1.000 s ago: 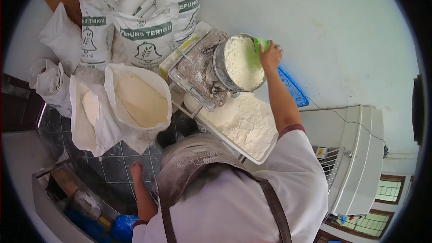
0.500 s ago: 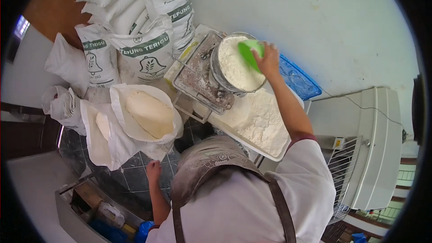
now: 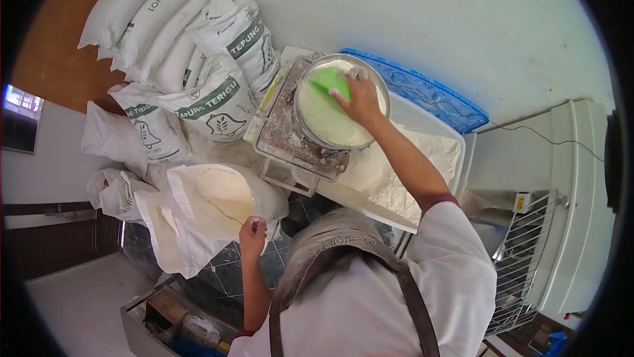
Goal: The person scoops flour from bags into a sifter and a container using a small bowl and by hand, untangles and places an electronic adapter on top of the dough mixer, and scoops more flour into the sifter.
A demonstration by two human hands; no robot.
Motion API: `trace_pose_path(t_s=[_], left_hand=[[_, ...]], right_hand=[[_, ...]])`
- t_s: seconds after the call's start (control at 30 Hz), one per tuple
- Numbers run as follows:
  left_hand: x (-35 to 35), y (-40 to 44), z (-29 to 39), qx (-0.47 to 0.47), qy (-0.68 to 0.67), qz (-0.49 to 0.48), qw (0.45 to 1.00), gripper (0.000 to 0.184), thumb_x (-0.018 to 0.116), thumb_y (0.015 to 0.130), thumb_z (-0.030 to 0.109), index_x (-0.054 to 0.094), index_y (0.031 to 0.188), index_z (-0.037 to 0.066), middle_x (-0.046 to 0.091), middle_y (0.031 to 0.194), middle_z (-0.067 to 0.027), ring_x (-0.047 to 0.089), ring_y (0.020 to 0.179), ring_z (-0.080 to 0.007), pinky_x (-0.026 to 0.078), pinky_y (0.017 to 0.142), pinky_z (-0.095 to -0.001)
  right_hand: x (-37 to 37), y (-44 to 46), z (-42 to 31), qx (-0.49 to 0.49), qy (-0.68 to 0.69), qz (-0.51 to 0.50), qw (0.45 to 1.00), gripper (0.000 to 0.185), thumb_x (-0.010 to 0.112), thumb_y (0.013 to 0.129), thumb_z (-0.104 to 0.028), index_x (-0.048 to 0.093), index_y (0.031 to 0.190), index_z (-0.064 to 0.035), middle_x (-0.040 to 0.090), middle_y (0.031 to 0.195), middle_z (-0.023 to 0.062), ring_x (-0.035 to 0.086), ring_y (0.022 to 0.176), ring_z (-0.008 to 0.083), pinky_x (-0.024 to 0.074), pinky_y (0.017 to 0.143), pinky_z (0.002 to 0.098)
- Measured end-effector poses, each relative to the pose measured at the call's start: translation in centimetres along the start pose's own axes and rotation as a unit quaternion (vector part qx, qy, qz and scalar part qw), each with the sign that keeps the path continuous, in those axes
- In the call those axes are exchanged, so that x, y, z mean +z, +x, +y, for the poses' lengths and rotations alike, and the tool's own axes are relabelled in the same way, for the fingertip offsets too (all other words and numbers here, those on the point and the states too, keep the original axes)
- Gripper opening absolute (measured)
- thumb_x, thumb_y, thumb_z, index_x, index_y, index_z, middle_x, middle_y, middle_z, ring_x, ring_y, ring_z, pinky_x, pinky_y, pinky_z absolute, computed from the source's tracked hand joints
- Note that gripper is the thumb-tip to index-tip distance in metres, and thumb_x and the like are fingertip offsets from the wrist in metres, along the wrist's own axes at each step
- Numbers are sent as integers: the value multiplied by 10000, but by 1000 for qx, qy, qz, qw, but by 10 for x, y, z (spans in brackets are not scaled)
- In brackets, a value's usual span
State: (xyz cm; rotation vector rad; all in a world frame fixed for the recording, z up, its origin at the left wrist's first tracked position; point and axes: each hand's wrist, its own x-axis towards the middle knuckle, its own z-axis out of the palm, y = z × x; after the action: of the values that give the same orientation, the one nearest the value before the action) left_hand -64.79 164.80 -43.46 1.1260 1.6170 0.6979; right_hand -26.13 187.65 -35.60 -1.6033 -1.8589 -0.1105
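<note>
My right hand (image 3: 360, 98) grips a rounded green plastic scoop (image 3: 325, 85), its edge down in the pale flour (image 3: 330, 119) of a round metal pan (image 3: 310, 138). Under the pan is a flour-dusted brown platform (image 3: 281, 126) with a metal frame, which looks like a weighing scale. Below my right forearm, a white plastic tub (image 3: 456, 136) holds loose, lumpy flour. My left hand (image 3: 253, 228) is curled closed with nothing visible in it, over the near edge of an open white sack (image 3: 188, 188) of cream-coloured flour.
Full white flour sacks (image 3: 214, 109) stand and lie stacked at the upper left. Beside the open sack is a second open sack (image 3: 162, 231). A blue plastic crate (image 3: 422, 89) leans along the wall. At the right stands a pale cabinet (image 3: 574, 225) near a wire rack (image 3: 528, 258).
My right hand has moved the green scoop from the pan's right side toward its far middle, lower into the flour. My left hand has risen from over the floor to the open sack's edge.
</note>
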Motion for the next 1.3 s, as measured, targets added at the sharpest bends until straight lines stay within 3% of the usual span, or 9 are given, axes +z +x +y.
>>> trace_pose_path(t_s=[0.27, 0.43, 0.47, 0.5, 0.6, 0.7, 0.93, 1.0, 1.3], left_hand=[[-10, -27, -18, -9, -36, 124, 992, 259, 610, 880, 145, 560, 1095, 10, 619, 717, -81, 622, 684, -118, 493, 491, -256], [-31, -40, -36, -65, 197, 177, 962, 345, 635, 823, 172, 573, 1142, 56, 672, 811, -180, 663, 780, -336, 508, 658, -437], [-35, -36, -55, -53, 203, 170, 963, 313, 635, 818, 187, 598, 1109, 76, 669, 822, -185, 645, 801, -373, 491, 699, -463], [-41, -37, -70, -44, 208, 159, 964, 284, 636, 814, 203, 624, 1077, 95, 666, 833, -189, 626, 822, -410, 473, 739, -489], [-48, -50, -35, -52, 199, 176, 963, 216, 643, 815, 219, 651, 997, 103, 667, 819, -180, 627, 815, -398, 475, 725, -487], [-52, -60, -43, -15, 270, 192, 944, 129, 617, 843, 164, 627, 891, 44, 651, 736, -161, 649, 738, -341, 487, 631, -420], [-97, -48, -65, -19, -22, 329, 944, 302, 659, 838, 295, 577, 764, 14, 618, 665, -161, 624, 644, -328, 474, 595, -411], [-108, -43, -78, -91, 31, 293, 951, 409, 652, 843, 381, 612, 728, -9, 613, 662, -195, 621, 644, -359, 471, 604, -433], [-34, -10, -102, -167, 79, 22, 983, 574, 567, 870, 514, 655, 704, -29, 630, 647, -212, 657, 664, -353, 513, 628, -446]], right_hand=[[-22, 10, 66, 129, -99, 56, 985, 506, 630, 845, -441, 589, 1158, -46, 620, 1036, 235, 532, 1088, 405, 333, 1010, 513], [-13, -30, 184, 78, -150, 103, 980, 378, 523, 942, -274, 538, 1238, -41, 525, 1245, 221, 492, 1156, 371, 367, 990, 456], [-21, -27, 189, 219, -1, 89, 972, 394, 488, 957, -231, 491, 1305, -46, 482, 1315, 213, 448, 1227, 344, 346, 1028, 438], [-12, -38, 256, 59, -61, 55, 995, 401, 471, 967, -239, 472, 1317, -43, 476, 1329, 196, 460, 1219, 324, 345, 1044, 436], [-75, 5, 105, 347, 376, 26, 859, 386, 466, 971, -258, 470, 1293, -46, 545, 1252, 117, 566, 1089, 232, 462, 937, 369], [-75, 15, 8, 255, 575, 22, 777, 313, 526, 928, -238, 569, 1177, -52, 554, 1180, 99, 566, 1053, 189, 464, 886, 346], [65, 23, -226, 26, 260, -315, 913, 532, 670, 843, -390, 530, 1228, -52, 571, 1144, 90, 529, 1087, 212, 417, 943, 364], [118, 10, -289, -134, 181, -398, 889, 714, 740, 748, -446, 494, 1252, -3, 561, 1167, 220, 541, 1100, 349, 430, 944, 418], [329, -97, -399, -523, -97, -508, 677, 906, 785, 650, -414, 390, 1342, 18, 460, 1314, 200, 419, 1250, 347, 341, 1056, 465]])
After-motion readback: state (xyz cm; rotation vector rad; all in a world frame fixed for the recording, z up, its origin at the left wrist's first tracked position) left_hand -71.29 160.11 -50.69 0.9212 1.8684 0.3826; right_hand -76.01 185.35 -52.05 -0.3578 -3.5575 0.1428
